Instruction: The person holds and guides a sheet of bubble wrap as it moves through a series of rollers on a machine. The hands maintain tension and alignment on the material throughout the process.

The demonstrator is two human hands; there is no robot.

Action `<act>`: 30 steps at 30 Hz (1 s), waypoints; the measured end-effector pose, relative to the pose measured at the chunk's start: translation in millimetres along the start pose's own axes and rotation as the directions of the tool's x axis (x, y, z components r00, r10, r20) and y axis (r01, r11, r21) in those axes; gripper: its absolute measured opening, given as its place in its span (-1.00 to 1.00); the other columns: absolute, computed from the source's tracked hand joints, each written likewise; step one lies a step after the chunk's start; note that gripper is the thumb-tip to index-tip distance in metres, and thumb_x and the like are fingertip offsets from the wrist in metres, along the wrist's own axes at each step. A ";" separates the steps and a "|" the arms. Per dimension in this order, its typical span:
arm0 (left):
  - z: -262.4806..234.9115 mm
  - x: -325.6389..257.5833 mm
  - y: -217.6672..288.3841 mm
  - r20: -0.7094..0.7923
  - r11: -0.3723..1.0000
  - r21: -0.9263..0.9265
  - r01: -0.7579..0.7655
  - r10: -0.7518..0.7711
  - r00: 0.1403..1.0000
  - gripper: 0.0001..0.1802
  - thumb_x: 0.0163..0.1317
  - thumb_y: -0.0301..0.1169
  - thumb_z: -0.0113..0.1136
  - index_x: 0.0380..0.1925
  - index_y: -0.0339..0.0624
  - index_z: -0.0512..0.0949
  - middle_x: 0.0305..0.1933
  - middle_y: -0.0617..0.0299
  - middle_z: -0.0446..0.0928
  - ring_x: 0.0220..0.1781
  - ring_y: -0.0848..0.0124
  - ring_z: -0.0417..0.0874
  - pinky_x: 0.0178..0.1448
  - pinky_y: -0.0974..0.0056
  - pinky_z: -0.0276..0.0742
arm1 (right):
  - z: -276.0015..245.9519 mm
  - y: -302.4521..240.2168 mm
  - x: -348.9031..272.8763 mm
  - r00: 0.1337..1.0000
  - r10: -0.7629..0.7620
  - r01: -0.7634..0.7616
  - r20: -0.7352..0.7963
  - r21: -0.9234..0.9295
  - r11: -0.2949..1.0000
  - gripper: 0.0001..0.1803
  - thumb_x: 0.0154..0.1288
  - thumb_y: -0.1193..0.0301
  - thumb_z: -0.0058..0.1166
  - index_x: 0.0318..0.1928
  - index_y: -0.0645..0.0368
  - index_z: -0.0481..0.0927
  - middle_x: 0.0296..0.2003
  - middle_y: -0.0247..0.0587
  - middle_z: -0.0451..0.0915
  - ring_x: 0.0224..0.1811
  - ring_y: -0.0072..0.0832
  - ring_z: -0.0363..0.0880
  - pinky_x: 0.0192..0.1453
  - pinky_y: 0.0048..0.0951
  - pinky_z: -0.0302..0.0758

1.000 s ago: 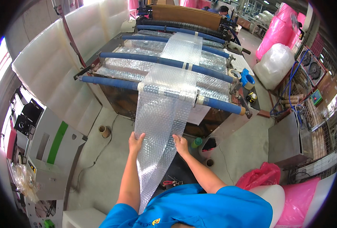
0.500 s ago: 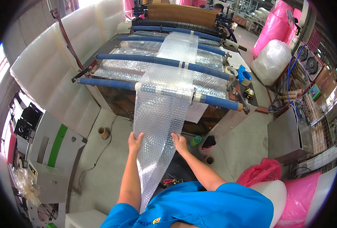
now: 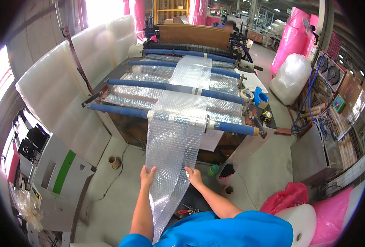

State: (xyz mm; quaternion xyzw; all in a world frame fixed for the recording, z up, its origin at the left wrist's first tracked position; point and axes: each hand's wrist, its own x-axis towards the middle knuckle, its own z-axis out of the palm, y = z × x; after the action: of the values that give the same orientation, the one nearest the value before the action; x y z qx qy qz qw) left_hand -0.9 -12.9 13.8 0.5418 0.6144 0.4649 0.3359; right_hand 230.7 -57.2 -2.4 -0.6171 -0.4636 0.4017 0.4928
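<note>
A long strip of clear bubble wrap runs over the blue rollers of a machine and hangs down toward me, narrowing to a fold near my body. My left hand grips its left edge, thumb on top. Opposite it, my right hand pinches the right edge; the fingers behind the sheet are hidden. Between the hands the sheet stays spread. The front blue roller carries the strip just beyond my hands. Red-handled pliers or cutters lie on a dark surface below the sheet.
On the machine's right side sit tape rolls and a yellow-black tape measure. A green bottle and cardboard tubes stand on the floor. A grey machine cabinet is at left; pink and white rolls are at lower right.
The view has tilted up, so everything sits lower in the picture. Both hands keep their hold on the bubble wrap edges, with little other movement.
</note>
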 end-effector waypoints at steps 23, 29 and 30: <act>-45.2 1.4 69.0 0.240 0.966 0.156 0.208 -0.241 0.940 -0.27 -0.32 -0.07 0.41 -0.18 -0.34 0.43 -0.25 0.02 0.53 -0.17 0.28 0.54 -0.05 0.26 0.41 | 15.8 -46.2 -6.4 0.956 0.292 -0.241 -0.023 0.504 0.829 -0.61 0.16 0.08 -0.03 -0.53 0.16 0.44 -0.65 -0.38 0.40 -0.67 -0.61 0.35 -0.61 -0.55 0.33; -106.9 -61.0 132.5 -0.028 0.989 0.118 0.084 -0.081 0.996 -0.55 -0.20 -0.28 0.39 -0.38 -0.33 0.43 -0.39 0.14 0.54 -0.34 0.47 0.52 -0.21 0.38 0.44 | 6.3 -98.6 -99.0 0.970 0.181 -0.224 0.164 0.305 0.926 -0.54 0.18 0.04 -0.07 -0.59 0.19 0.43 -0.71 -0.36 0.38 -0.70 -0.63 0.33 -0.63 -0.59 0.28; -116.7 -63.2 149.7 -0.018 0.999 0.010 0.031 -0.030 0.999 -0.63 -0.17 -0.36 0.37 -0.43 -0.30 0.41 -0.41 0.19 0.52 -0.40 0.52 0.50 -0.30 0.40 0.43 | 0.0 -129.9 -107.9 0.972 0.149 -0.200 0.179 0.310 0.929 -0.54 0.18 0.04 -0.07 -0.60 0.19 0.43 -0.72 -0.36 0.38 -0.71 -0.63 0.33 -0.63 -0.59 0.28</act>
State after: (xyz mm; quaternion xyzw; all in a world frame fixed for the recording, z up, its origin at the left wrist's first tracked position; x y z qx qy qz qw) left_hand -43.1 -101.8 188.0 0.5299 0.6279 0.4614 0.3347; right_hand 181.1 -150.6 129.1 -0.5335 -0.3702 0.5610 0.5135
